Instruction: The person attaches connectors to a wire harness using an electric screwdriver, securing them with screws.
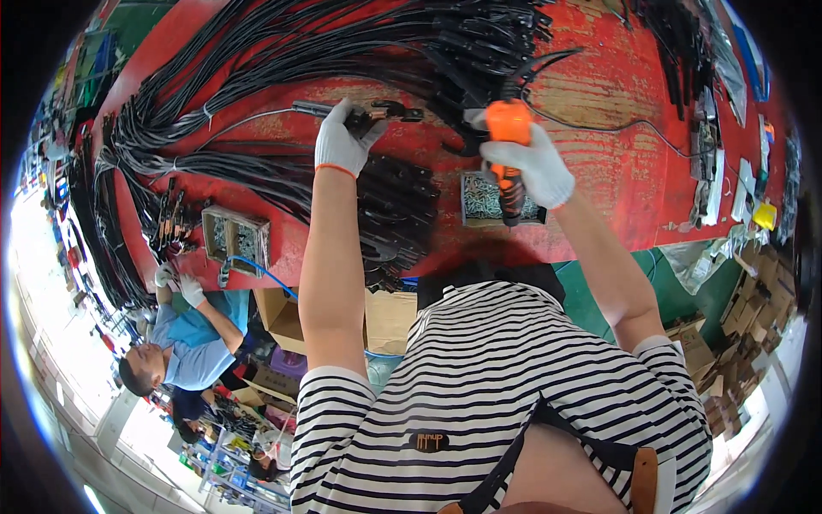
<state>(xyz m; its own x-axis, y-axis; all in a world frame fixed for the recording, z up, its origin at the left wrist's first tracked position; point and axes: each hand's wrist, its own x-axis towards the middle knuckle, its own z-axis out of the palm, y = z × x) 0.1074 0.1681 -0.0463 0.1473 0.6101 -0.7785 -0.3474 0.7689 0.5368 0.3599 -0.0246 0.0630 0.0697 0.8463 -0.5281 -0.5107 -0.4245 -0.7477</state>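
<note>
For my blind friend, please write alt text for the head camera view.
A white-gloved right hand grips an orange-and-black power tool near a rectangular box of metal pieces; the white-gloved left hand holds a dark cabled part. Bundled black cables spread across a worn red table.

Striped shirt (514,368); hands (341,144) white-gloved, cuffs (335,170) orange-edged.

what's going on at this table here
One person is working at a red table. Their gloved left hand holds a dark clamp-like part; the gloved right hand grips an orange and black power tool, near an open box of small metal pieces. Black cables lie bundled. A co-worker is at the left.
</note>
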